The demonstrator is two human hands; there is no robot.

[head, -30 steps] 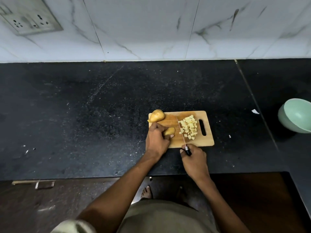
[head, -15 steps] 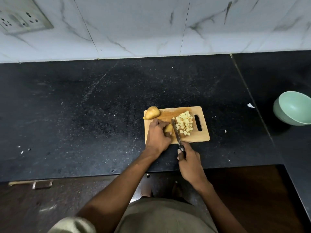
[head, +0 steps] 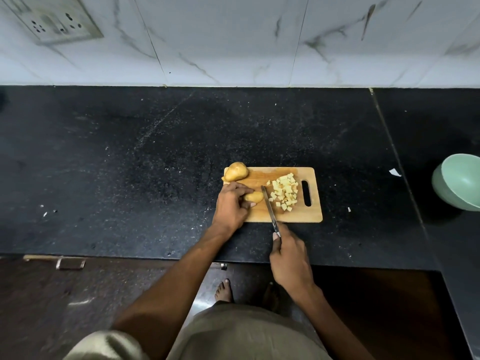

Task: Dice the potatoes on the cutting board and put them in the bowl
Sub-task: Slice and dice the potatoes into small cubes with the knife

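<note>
The right hand (head: 290, 258) grips the knife (head: 269, 207) by its handle, blade angled just beside the potato piece (head: 254, 196) that the left hand (head: 232, 206) pins to the cutting board (head: 293, 216). Cutting well probably means curled fingertips and even slices. Diced cubes (head: 284, 191) lie beyond the blade, a whole potato (head: 235, 171) past the left hand, the bowl (head: 459, 184) far right on the worktop (head: 130, 165).

- Dim indoor light; the marble wall (head: 233, 40) is the brightest area.
- The black counter (head: 130, 157) shows a faint sheen and speckle.
- The floor below is deep in shadow.
- Wide-angle bending curves the edges; the socket (head: 55, 19) looks smeared.
- The centre stays fairly sharp.
</note>
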